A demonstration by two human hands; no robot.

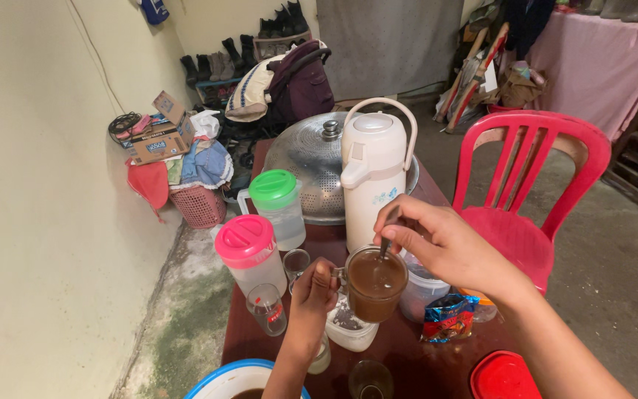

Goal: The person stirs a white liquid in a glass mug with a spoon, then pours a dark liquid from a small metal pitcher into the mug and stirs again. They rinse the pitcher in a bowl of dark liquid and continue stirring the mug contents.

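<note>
Brown drink fills the glass mug [376, 284], which is held up over the dark red table [260, 332] and serves as the landmark here. Nearest the camera, below the mug, a blue-rimmed basin [219, 375], a small empty glass [369, 380] and a red lid [504, 377] sit at the table's near edge. The left hand [311, 295] is clenched around the mug's handle on its left side. The right hand [437, 240] comes in from the mug's right, its fingertips pinching a spoon [384, 250] that dips into the drink. Right of the mug lies a shiny snack packet [448, 318]. Left of it stand a pink-lidded jug [249, 253] and, further back, a green-lidded jug [278, 207]. Just behind the mug rises a white thermos [374, 177], with a metal cover [311, 166] beyond it. A red plastic chair [526, 185] stands off to the mug's right.
</note>
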